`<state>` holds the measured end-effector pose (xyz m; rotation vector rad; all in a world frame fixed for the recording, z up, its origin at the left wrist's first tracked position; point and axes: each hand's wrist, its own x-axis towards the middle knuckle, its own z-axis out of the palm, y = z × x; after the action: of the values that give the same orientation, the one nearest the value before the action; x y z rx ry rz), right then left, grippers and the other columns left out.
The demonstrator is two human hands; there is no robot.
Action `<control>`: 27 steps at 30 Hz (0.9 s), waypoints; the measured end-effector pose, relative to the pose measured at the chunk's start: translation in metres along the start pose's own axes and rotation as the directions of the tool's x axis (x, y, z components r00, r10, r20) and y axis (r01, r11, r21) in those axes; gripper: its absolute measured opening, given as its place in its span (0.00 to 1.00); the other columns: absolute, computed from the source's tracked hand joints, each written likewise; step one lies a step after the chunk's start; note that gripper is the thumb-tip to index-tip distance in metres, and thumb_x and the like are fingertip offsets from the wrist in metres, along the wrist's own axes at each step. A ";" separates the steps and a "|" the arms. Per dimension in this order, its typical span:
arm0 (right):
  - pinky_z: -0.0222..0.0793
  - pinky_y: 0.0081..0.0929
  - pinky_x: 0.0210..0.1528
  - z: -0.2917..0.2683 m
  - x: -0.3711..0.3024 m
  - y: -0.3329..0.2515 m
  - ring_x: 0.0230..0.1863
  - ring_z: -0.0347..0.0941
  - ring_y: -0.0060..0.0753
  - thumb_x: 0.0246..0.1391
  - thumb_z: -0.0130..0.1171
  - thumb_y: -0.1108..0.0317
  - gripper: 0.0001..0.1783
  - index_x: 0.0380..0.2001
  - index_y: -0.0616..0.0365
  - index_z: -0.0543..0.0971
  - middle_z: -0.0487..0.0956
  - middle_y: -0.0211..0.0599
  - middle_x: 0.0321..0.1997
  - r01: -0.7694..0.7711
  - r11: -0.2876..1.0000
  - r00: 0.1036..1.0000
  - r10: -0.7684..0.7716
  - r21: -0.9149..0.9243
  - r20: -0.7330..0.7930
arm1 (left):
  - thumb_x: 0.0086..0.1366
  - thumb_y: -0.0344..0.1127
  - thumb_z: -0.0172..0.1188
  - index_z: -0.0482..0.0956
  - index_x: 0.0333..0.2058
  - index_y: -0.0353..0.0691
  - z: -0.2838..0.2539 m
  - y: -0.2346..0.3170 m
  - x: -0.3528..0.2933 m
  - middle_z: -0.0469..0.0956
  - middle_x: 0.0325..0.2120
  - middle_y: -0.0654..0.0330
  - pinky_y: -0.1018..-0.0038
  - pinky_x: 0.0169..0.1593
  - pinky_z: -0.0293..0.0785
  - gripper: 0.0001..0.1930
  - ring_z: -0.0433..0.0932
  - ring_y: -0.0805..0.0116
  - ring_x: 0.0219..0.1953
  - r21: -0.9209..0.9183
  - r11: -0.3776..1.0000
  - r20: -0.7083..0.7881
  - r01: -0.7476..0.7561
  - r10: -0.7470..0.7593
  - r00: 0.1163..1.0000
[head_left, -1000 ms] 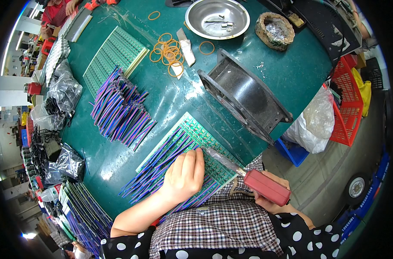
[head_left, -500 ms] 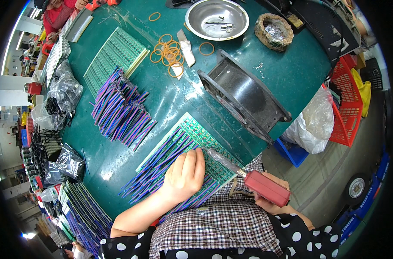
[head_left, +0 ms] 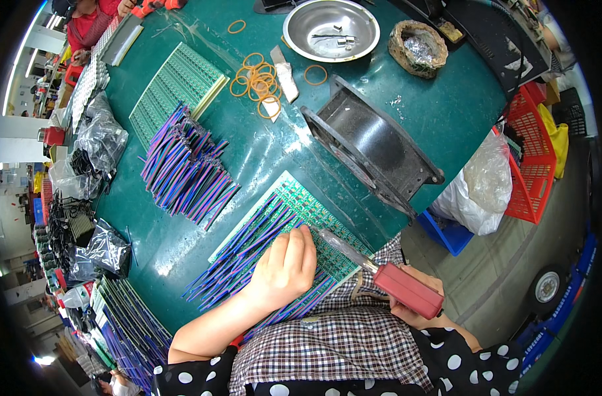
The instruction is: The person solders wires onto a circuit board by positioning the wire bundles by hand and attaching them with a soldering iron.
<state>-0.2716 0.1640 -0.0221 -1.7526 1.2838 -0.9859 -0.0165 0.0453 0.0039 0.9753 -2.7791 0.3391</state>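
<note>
A green circuit board panel lies near the table's front edge with several purple and blue wire strips laid across it. My left hand rests on those strips, fingers curled and pressing down. My right hand grips a soldering iron with a red handle; its metal tip points at the board just right of my left fingers.
A loose pile of purple wire strips lies mid-table, with another green board panel behind it. Orange rubber bands, a steel bowl, a black tray and a red basket stand to the back and right. Bags crowd the left edge.
</note>
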 end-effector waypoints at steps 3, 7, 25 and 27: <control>0.76 0.31 0.40 0.001 0.002 -0.008 0.38 0.81 0.43 0.36 0.69 0.70 0.23 0.41 0.63 0.79 0.80 0.47 0.40 -0.100 0.995 0.993 0.101 0.009 -0.063 | 0.52 0.26 0.59 0.79 0.35 0.26 0.000 0.000 0.000 0.76 0.30 0.55 0.81 0.30 0.74 0.11 0.75 0.68 0.30 0.000 1.000 0.000 -0.006 0.006 1.000; 0.76 0.32 0.41 0.000 0.000 -0.003 0.39 0.80 0.44 0.36 0.68 0.71 0.22 0.40 0.63 0.79 0.80 0.48 0.40 -0.093 0.991 0.991 0.101 0.091 -0.085 | 0.52 0.26 0.59 0.79 0.35 0.26 -0.001 0.000 0.001 0.76 0.29 0.56 0.81 0.31 0.74 0.12 0.76 0.68 0.30 -0.004 1.000 -0.014 -0.007 0.007 1.000; 0.75 0.26 0.35 0.006 -0.017 -0.006 0.27 0.79 0.32 0.42 0.71 0.62 0.36 0.51 0.73 0.71 0.81 0.41 0.33 -0.382 0.811 0.891 0.451 0.442 -0.056 | 0.52 0.25 0.59 0.78 0.38 0.25 -0.004 0.009 0.001 0.75 0.33 0.55 0.77 0.33 0.73 0.13 0.75 0.66 0.34 0.034 0.999 0.078 0.016 -0.019 0.997; 0.75 0.27 0.35 0.010 -0.026 0.006 0.28 0.79 0.32 0.43 0.71 0.63 0.35 0.51 0.72 0.71 0.80 0.43 0.35 -0.333 0.893 0.921 0.377 0.303 -0.098 | 0.54 0.26 0.60 0.78 0.39 0.29 -0.019 0.006 0.007 0.75 0.35 0.54 0.71 0.38 0.74 0.13 0.75 0.60 0.36 -0.134 0.982 0.153 0.136 -0.115 0.981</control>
<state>-0.2707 0.1894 -0.0354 -1.1887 1.4206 -1.0429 -0.0240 0.0502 0.0227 1.1762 -2.8030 0.0499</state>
